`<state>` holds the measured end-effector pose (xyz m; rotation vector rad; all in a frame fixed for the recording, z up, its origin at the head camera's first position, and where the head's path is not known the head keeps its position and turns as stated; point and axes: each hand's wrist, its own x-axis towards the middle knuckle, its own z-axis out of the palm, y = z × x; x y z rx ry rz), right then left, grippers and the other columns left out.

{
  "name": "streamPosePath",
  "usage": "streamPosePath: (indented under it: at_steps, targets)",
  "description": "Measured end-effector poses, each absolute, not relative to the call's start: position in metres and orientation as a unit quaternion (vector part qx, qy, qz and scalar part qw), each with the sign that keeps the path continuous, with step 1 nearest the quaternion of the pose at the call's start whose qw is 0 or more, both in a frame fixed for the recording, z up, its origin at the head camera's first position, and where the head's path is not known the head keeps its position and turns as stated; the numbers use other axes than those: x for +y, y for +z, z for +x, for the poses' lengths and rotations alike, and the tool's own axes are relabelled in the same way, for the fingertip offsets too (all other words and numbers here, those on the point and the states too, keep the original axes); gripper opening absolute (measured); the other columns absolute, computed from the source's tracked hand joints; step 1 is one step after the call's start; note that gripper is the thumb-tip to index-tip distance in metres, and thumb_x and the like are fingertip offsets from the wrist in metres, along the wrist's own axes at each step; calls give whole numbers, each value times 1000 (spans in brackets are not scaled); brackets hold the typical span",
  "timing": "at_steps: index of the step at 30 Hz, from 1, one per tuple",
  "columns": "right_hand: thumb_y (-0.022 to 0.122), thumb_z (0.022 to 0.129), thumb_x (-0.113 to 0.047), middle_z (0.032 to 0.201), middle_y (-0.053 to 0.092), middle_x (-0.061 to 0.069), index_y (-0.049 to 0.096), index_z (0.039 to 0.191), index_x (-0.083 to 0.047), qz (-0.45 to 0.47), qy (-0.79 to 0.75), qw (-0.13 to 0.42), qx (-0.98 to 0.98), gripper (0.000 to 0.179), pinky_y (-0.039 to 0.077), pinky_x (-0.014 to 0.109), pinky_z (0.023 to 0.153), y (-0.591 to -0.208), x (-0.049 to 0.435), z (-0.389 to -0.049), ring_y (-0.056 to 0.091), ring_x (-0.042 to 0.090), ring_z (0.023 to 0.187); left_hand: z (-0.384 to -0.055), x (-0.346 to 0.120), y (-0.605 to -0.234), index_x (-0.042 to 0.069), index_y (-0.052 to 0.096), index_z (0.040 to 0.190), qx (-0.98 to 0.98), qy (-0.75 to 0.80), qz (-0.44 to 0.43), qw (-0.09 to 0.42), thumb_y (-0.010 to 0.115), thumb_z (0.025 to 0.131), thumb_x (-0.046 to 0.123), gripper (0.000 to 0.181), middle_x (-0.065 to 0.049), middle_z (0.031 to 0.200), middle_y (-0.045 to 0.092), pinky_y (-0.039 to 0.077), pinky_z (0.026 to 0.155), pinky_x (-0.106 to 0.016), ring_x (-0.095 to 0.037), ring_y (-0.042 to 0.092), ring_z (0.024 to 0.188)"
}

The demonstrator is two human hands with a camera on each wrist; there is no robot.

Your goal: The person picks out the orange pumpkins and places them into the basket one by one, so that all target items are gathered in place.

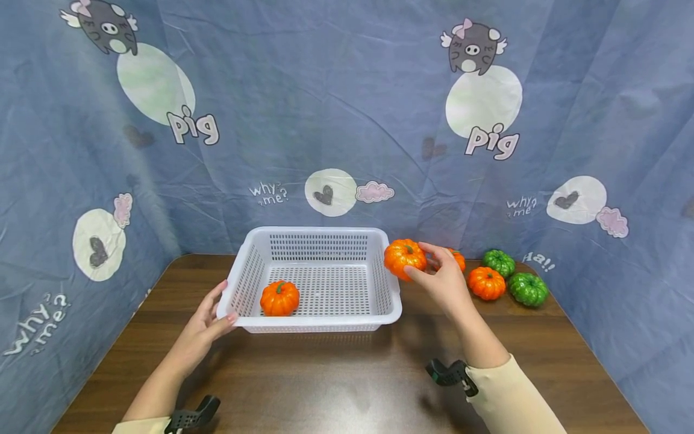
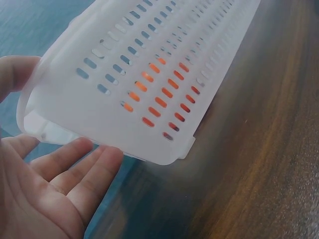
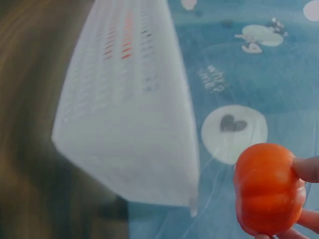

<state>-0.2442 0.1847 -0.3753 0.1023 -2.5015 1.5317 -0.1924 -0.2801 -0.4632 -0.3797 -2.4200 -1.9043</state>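
Left hand (image 1: 208, 319) is spread loose against the near left corner of the white basket (image 1: 320, 238), thumb on the rim, fingers straight. The basket sits mid-worktop (image 1: 336, 386), and one orange pumpkin (image 1: 279, 298) lies inside, near the left wall. Just off the basket's right edge, the right hand (image 1: 441, 274) pinches a second orange pumpkin (image 1: 404, 257), lifted clear. Further right, orange and green pumpkins (image 1: 506, 277) sit clustered by the backdrop.

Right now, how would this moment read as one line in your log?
right hand: holds orange pumpkin beside basket | left hand: touches white basket corner | in basket: another orange pumpkin | table: green pumpkins
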Motion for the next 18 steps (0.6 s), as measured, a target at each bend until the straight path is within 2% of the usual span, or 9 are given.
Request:
streamPosePath:
  at_steps: [6,18]
  targets:
    - [81,85,-19,137,50,14,56,140,-6,60,512,95,-852,62,53,45,96,-358,168,-247,59,35,119,-193,-280,-462,8,10,160,-775,-619,-123,21,56,101,8,75,-38,147,34,51,85,-17,1,57,109]
    - [81,84,-30,140,52,8,58,139,-13,97,471,40,-876,62,54,45,90,-337,136,-262,55,31,118,-192,-279,-464,7,10,160,-771,-624,-128,24,55,101,5,75,-39,147,34,52,84,-18,0,58,109]
